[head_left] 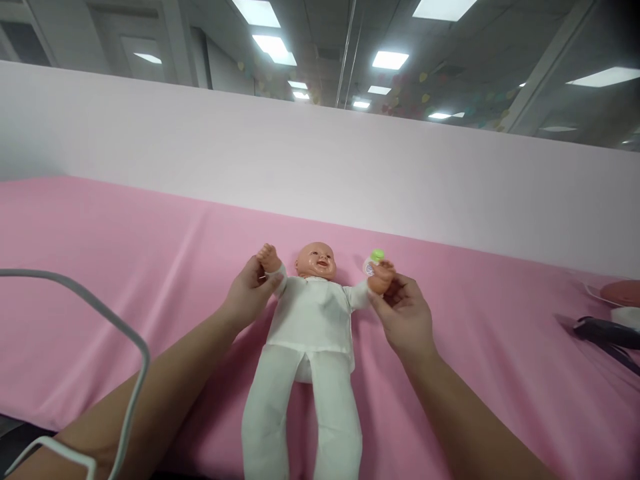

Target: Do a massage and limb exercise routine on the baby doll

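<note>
The baby doll [310,313] lies on its back in the middle of the pink sheet [125,267], head toward the white partition [200,147], dressed in a white suit, both legs stretched toward you. Your left hand [249,293] is closed around the doll's raised arm at the sleeve, just under its bare fist [269,258]. Your right hand [405,313] has thumb and fingers pinched on the doll's other hand [383,277], holding that arm out to the side. A small white bottle with a green cap [373,261] stands just behind that hand, touching or nearly so; you cannot tell which from here.

To handle the arms well, keep your hold near each wrist, where the sleeve ends, so the cloth does not bunch or slide up. Move both arms evenly so the body stays flat and centred on the sheet. Mind the bottle: a wide swing of your right hand could tip it.

Further out, a white cable [125,333] loops over your left forearm; keep it off the doll. At the far right edge lie a dark object [603,330] and a reddish round one [623,292], well apart from the doll.
</note>
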A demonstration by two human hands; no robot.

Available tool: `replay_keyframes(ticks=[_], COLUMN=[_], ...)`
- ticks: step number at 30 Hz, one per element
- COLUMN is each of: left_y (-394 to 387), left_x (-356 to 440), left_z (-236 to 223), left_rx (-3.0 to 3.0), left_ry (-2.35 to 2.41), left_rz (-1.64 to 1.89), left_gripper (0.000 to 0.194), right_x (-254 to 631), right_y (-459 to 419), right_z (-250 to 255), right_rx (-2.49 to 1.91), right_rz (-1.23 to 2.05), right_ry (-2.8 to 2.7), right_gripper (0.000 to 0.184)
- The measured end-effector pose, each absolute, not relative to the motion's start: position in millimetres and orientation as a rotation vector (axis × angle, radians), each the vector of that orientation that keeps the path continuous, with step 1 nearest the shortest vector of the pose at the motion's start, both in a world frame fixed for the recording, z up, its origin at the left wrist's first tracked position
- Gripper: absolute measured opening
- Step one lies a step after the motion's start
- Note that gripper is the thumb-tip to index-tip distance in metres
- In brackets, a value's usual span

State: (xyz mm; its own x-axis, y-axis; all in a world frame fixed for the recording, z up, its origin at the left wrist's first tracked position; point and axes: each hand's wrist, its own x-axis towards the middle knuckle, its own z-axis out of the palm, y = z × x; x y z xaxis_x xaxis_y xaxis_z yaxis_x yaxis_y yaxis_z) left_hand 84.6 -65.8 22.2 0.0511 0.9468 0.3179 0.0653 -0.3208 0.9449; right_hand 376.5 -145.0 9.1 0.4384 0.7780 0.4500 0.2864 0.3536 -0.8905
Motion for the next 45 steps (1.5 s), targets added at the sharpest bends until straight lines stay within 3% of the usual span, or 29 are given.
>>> replay_keyframes(ticks=[4, 8, 18, 25, 33, 39, 45], left_y=[-85.2, -91.3, -86.7, -82.1, -42.1, -26.8, -19.2], left_x=[95.3, 99.4, 98.6, 92.6, 75.7, 71.5, 70.0], left_z=[23.9, 25.8, 26.5, 26.5, 8.3, 5.7, -3.6], left_rx=[2.038, 2.387, 2.734, 2.228, 1.124, 0.665, 0.677], left_ry=[1.183, 1.166, 1.001, 1.196, 1.178, 1.297, 1.285], left_rz=[1.171, 0.997, 0.841, 0.967, 1.359, 1.309, 1.271], left_gripper=[0.049, 0.040, 0.040, 0.038, 0.027, 0.020, 0.015], right_x=[352.4, 343.6, 337.7, 342.6, 389.5, 411.7, 412.5], right_y=[-160.8, -162.6, -166.2, -164.5, -129.1, -114.5, -116.5], right_z=[11.8, 13.1, 17.6, 12.3, -2.3, -13.3, -13.5], right_rx=[-1.243, -1.042, -1.005, -1.174, -1.274, -1.320, -1.299], right_rz=[0.150, -0.012, -0.081, 0.058, 0.664, 1.060, 1.217], right_ry=[-1.659, -2.066, -2.245, -1.892, -0.908, -0.551, -0.498], right_gripper=[0.039, 0.040, 0.031, 0.029, 0.045, 0.029, 0.024])
